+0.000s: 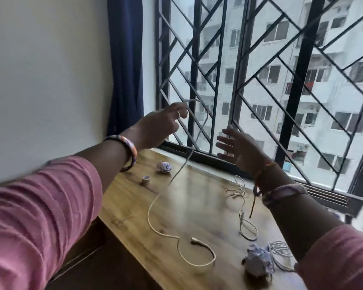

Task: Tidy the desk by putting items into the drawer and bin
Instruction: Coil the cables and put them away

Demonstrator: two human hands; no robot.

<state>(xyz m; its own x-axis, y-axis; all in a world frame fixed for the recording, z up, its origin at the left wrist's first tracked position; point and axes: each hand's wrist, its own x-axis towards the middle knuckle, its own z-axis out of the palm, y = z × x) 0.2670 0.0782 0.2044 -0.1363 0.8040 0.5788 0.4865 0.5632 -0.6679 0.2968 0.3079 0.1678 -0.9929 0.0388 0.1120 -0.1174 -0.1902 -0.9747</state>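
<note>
A crumpled paper ball and a bundle of white cable sit at the near right edge of the wooden desk, neither yet binned nor put in a drawer. Just left of them, the free end of a cream cable lies curled on the desk top with its plug resting flat. The cable rises past a second, thinner cable, a small roll of tape and another paper ball to the left hand, which pinches it high in front of the window grille. The right hand hovers open, fingers spread, holding nothing. Motion blur hides the exact grip, which looks light. If the lifted cable swings, the trailing plug could drag across the desk, snag the thinner cable or sweep the tape roll to the floor; a slipped pinch would drop the length back in a tangle.
</note>
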